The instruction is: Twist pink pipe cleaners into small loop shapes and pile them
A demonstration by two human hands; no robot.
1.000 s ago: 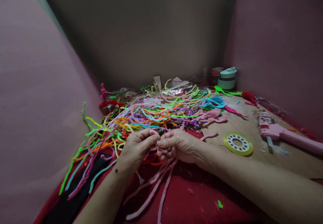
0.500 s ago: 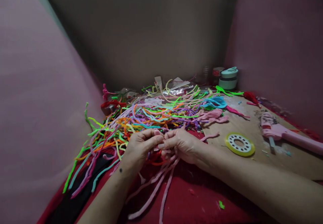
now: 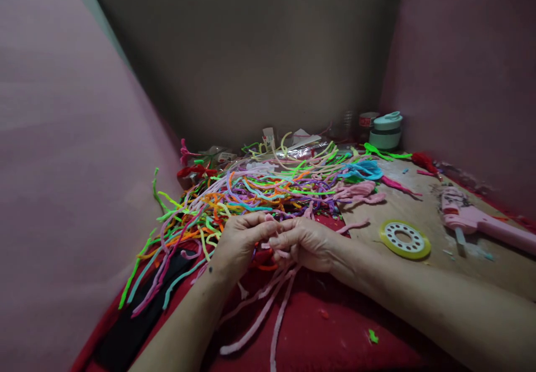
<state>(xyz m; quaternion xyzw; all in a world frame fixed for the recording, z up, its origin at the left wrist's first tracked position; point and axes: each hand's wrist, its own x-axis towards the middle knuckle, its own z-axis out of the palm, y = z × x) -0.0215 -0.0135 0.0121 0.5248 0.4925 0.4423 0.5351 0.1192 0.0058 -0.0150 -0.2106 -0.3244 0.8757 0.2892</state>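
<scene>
My left hand [image 3: 245,241] and my right hand [image 3: 307,243] meet at the fingertips over the red cloth [image 3: 335,316]. Both are closed in a pinch on pink pipe cleaners [image 3: 255,322], whose loose ends hang down below my right hand. The worked part is mostly hidden by my fingers. Just behind my hands spreads a tangled heap of pipe cleaners [image 3: 251,187] in many colours. Beside my right wrist lies a single pink pipe cleaner [image 3: 354,225].
A yellow tape roll [image 3: 387,243] lies on the brown board [image 3: 377,274] at right, near a pink hot glue gun [image 3: 473,218]. A teal lidded container [image 3: 385,140] stands at the back. A black cloth strip [image 3: 134,322] lies at left, and pink walls flank both sides.
The whole view has shifted slightly, so the things appear further right. My hands keep their pinch on the pink pipe cleaners, with only small finger movements.
</scene>
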